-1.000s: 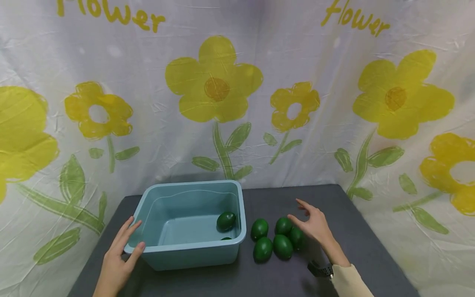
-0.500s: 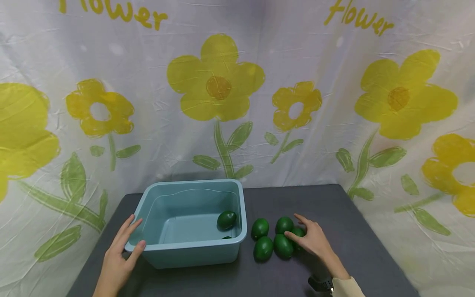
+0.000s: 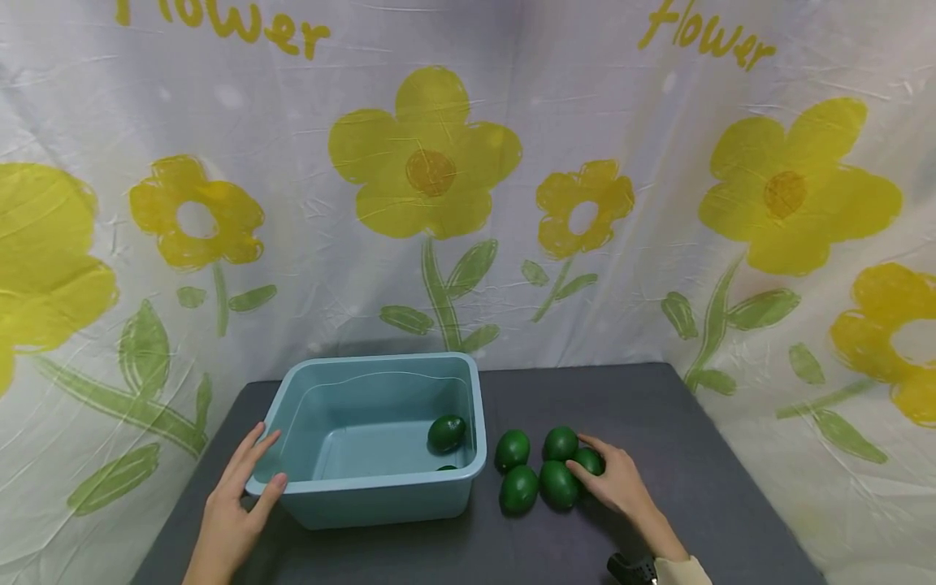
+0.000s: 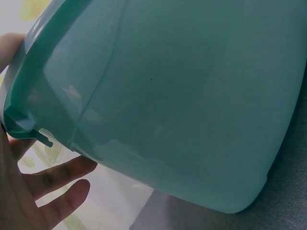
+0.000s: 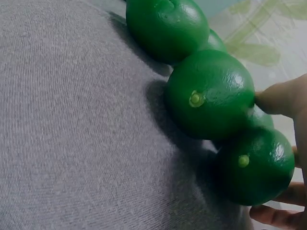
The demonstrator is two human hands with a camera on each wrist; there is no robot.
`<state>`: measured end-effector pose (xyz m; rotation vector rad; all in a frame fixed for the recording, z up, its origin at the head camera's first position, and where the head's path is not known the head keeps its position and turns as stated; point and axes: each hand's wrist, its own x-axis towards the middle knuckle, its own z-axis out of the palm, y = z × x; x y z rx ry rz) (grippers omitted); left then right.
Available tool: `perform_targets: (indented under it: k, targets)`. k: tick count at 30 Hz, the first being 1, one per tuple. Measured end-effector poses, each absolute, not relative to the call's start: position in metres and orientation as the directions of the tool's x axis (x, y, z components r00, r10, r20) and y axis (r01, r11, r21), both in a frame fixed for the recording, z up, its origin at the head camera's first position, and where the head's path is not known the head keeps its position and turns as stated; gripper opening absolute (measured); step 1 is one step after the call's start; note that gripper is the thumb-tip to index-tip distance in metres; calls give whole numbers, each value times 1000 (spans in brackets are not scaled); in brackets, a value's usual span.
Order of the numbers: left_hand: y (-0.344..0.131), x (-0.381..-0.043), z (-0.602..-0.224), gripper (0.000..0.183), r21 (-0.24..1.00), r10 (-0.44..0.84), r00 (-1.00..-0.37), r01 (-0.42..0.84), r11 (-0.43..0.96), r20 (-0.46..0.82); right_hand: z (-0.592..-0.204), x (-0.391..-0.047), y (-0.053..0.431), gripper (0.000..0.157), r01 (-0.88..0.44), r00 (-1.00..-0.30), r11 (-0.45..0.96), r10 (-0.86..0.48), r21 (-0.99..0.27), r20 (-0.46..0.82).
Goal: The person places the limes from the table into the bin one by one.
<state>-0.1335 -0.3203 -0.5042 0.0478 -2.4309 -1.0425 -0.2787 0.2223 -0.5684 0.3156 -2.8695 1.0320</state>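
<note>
A light blue plastic bin [image 3: 366, 500] stands on the table's left half; a green avocado [image 3: 447, 435] lies inside, and a sliver of another green one shows above the front rim. My left hand [image 3: 230, 508] rests at the bin's left front corner, fingers spread and extended. In the left wrist view, fingers [image 4: 62, 175] lie by the rim. Right of the bin several dark green avocados sit together. My right hand [image 3: 617, 479] has thumb and fingers on either side of the rightmost avocado [image 3: 588, 461], also seen as the lower avocado [image 5: 254, 167] in the right wrist view.
Beside the held one lie a rear avocado [image 3: 561, 443], a front avocado [image 3: 559, 486] and two nearer the bin, including one avocado [image 3: 518, 490]. The dark grey tabletop [image 3: 702, 487] ends at a flower-printed curtain [image 3: 512, 309] behind and at both sides.
My right hand has come down from above the cluster and brought its thumb and fingers around the rightmost avocado. The left hand and the bin have stayed in place.
</note>
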Motion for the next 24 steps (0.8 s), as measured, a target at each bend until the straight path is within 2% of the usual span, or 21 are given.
perform_targets:
  k: [6, 16, 24]
  targets:
    - [-321, -133, -506, 60, 684, -216, -880, 155, 712, 424, -570, -278, 222, 55, -170, -985, 757, -126, -631, 115]
    - [-323, -135, -507, 60, 687, -215, -877, 163, 708, 430, -569, -271, 227, 66, -63, -998, 762, -36, -644, 54]
    - [-321, -134, -505, 59, 690, -223, -875, 159, 707, 430, -572, -270, 229, 62, -66, -998, 762, -40, -644, 54]
